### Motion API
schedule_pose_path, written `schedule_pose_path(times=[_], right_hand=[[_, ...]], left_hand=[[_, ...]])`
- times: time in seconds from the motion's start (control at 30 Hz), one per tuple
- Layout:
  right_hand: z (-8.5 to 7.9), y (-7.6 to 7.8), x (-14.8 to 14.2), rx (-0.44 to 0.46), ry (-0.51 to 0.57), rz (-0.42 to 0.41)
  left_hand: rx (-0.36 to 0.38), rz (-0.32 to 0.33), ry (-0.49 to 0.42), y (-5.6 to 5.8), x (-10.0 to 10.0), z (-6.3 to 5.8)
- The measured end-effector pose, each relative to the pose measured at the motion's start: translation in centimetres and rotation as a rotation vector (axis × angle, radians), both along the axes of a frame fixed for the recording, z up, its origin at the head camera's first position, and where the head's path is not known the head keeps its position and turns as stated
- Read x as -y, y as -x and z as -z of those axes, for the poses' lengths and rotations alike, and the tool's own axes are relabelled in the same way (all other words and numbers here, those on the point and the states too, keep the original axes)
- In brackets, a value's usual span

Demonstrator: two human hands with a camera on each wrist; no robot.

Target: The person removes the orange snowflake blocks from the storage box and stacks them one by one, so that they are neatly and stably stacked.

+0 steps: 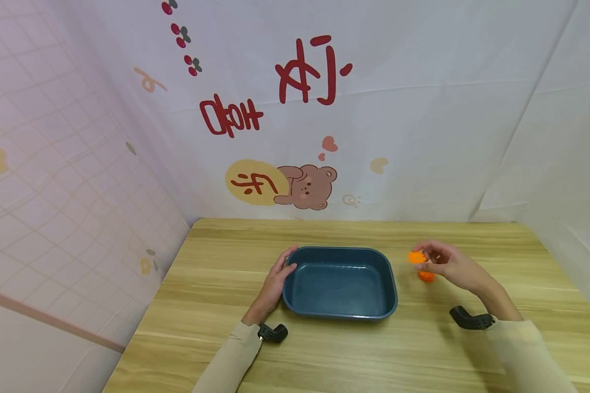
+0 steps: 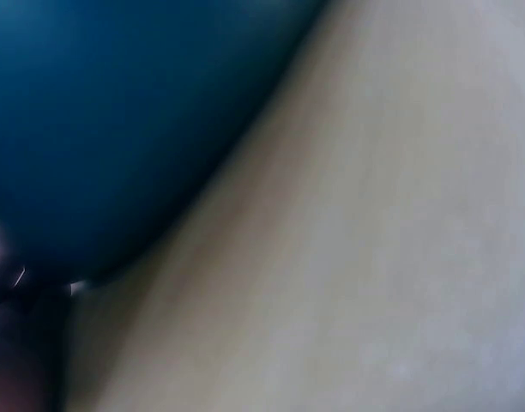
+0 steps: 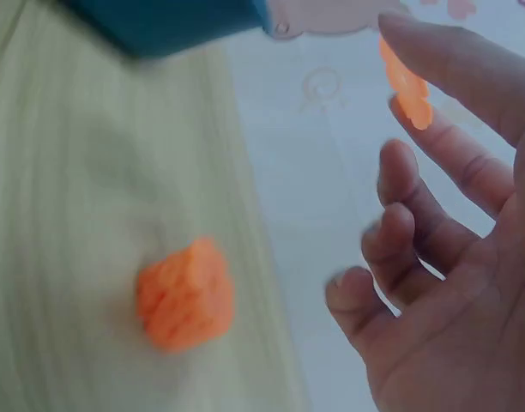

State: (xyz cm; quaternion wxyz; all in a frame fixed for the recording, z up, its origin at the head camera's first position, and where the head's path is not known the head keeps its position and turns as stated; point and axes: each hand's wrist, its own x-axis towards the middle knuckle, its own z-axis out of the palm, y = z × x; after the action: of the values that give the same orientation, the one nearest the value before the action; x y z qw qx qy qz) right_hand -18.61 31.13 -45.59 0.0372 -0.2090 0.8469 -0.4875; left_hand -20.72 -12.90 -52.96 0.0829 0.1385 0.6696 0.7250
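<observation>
A dark blue rectangular tray (image 1: 339, 315) with rounded corners lies on the table. At its left end my left hand (image 1: 274, 278) grips the wall, thumb over the rim and fingers along the outside. To the right of the tray, my right hand (image 1: 454, 267) pinches a thin orange slice (image 3: 406, 86) with a wavy edge between thumb and index finger, held above the table. The other fingers curl loosely. Below that hand sits an orange bumpy piece (image 3: 185, 296), perhaps a stack of such slices; blur hides the detail. The left wrist view shows only the blurred tray side (image 2: 117, 112).
The light wood table (image 1: 344, 355) runs up to a white cloth backdrop (image 1: 423, 109) with red characters and a printed bear (image 1: 310, 188). Cloth walls also stand at left and right. Both wrists wear black cameras, one by the tray's near left corner.
</observation>
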Motion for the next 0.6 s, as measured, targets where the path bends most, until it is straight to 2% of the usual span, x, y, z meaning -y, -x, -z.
schedule_pose_path(times=[0.27,0.6], right_hand=[[2.8,-0.4,-1.6,-0.051,-0.089,0.129],[4.7,-0.7,-2.7,0.043,-0.103,0.193]], left_hand=[[0.02,-0.003,0.007,0.1,0.0,0.1],[0.024,0.001,0.008,0.2,0.0,0.1]])
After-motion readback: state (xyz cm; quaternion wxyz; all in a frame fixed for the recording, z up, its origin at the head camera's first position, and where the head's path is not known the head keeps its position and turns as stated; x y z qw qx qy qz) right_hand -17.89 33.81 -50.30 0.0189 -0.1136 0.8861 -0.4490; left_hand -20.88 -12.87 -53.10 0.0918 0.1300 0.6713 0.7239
